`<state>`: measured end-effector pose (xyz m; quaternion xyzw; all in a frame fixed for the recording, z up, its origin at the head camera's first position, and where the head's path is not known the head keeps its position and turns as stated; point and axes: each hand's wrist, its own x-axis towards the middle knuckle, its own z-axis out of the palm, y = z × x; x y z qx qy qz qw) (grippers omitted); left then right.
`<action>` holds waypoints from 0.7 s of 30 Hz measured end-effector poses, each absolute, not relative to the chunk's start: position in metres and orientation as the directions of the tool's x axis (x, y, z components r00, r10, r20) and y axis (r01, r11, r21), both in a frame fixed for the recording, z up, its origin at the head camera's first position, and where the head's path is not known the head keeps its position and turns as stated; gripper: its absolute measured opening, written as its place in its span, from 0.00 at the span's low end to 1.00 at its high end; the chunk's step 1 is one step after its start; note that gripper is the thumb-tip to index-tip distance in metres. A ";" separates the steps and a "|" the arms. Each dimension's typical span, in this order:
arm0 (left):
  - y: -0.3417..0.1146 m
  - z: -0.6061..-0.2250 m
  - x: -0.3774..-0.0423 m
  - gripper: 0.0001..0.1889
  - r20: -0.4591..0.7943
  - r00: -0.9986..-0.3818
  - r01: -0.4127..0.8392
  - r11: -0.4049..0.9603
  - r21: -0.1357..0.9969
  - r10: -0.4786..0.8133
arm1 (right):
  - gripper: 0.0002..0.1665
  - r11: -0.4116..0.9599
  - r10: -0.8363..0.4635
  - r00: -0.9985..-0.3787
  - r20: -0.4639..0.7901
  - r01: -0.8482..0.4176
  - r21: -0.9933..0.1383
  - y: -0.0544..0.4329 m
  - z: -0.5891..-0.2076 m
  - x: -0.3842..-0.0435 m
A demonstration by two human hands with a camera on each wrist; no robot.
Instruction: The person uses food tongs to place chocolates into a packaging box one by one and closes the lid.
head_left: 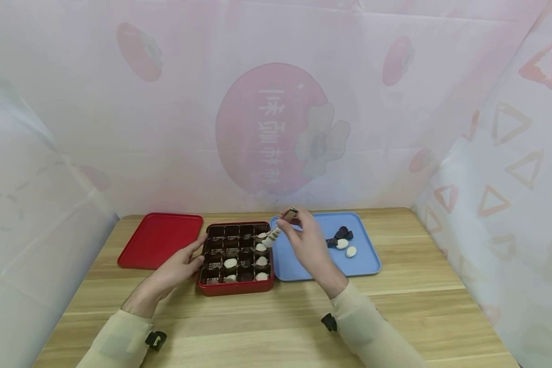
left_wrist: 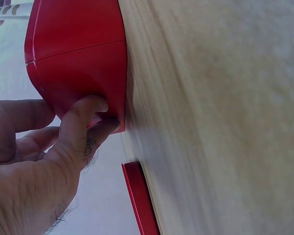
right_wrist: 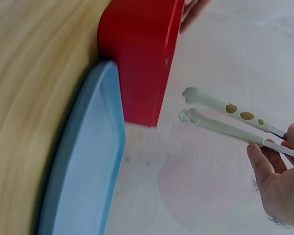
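Observation:
A red box (head_left: 235, 289) with a dark divided insert stands at the middle of the table, with several white and dark chocolates in its compartments. My left hand (head_left: 178, 265) rests against the box's left side, and in the left wrist view its fingertips (left_wrist: 99, 105) press on the red wall. Over the box's right column, my right hand (head_left: 307, 245) holds white tongs (head_left: 272, 236) by their metal end. Paw-shaped tips stand apart on the tongs (right_wrist: 225, 105) in the right wrist view, with nothing between them. In the head view, these tips overlap the white chocolates (head_left: 261, 247).
Right beside the box lies a blue tray (head_left: 299, 266) bearing several dark pieces (head_left: 342, 232) and white oval chocolates (head_left: 351, 251). On the left is a red lid (head_left: 163, 240), lying flat. Printed sheets (head_left: 175, 128) stand behind and beside the wooden table (head_left: 257, 327).

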<state>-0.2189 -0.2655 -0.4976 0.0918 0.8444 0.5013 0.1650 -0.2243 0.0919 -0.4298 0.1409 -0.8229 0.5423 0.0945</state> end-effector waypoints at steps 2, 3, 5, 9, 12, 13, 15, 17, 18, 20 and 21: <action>-0.266 -0.497 -0.219 0.39 -0.188 -0.929 -0.012 0.482 0.876 0.320 | 0.12 0.393 -0.106 -0.943 0.314 -0.330 -0.858 0.102 -0.429 -0.225; -0.266 -0.497 -0.219 0.39 -0.189 -0.929 -0.013 0.483 0.876 0.319 | 0.12 0.405 -0.095 -0.942 0.323 -0.333 -0.852 0.107 -0.429 -0.226; -0.266 -0.498 -0.219 0.39 -0.191 -0.929 -0.014 0.484 0.875 0.318 | 0.12 0.433 -0.076 -0.940 0.334 -0.332 -0.838 0.117 -0.428 -0.227; -0.267 -0.499 -0.220 0.39 -0.192 -0.928 -0.014 0.485 0.874 0.318 | 0.14 0.480 -0.039 -0.932 0.360 -0.334 -0.811 0.137 -0.427 -0.232; -0.267 -0.499 -0.220 0.39 -0.189 -0.928 -0.011 0.485 0.875 0.321 | 0.14 0.491 -0.016 -0.936 0.351 -0.313 -0.813 0.152 -0.428 -0.236; -0.267 -0.499 -0.220 0.39 -0.189 -0.928 -0.009 0.485 0.874 0.322 | 0.14 0.492 -0.007 -0.937 0.349 -0.307 -0.815 0.157 -0.428 -0.238; -0.267 -0.499 -0.220 0.39 -0.186 -0.928 -0.007 0.483 0.876 0.324 | 0.14 0.500 0.010 -0.941 0.339 -0.289 -0.817 0.166 -0.428 -0.239; -0.267 -0.500 -0.220 0.40 -0.183 -0.927 -0.003 0.481 0.877 0.326 | 0.15 0.514 0.027 -0.945 0.326 -0.267 -0.815 0.176 -0.428 -0.241; -0.267 -0.500 -0.220 0.40 -0.181 -0.928 -0.002 0.480 0.877 0.327 | 0.15 0.522 0.038 -0.946 0.322 -0.256 -0.814 0.180 -0.429 -0.241; -0.267 -0.499 -0.220 0.40 -0.178 -0.928 0.000 0.478 0.878 0.328 | 0.16 0.537 0.057 -0.949 0.309 -0.231 -0.812 0.190 -0.429 -0.242; -0.266 -0.499 -0.220 0.40 -0.178 -0.928 0.000 0.478 0.878 0.328 | 0.16 0.542 0.063 -0.951 0.301 -0.221 -0.811 0.194 -0.429 -0.243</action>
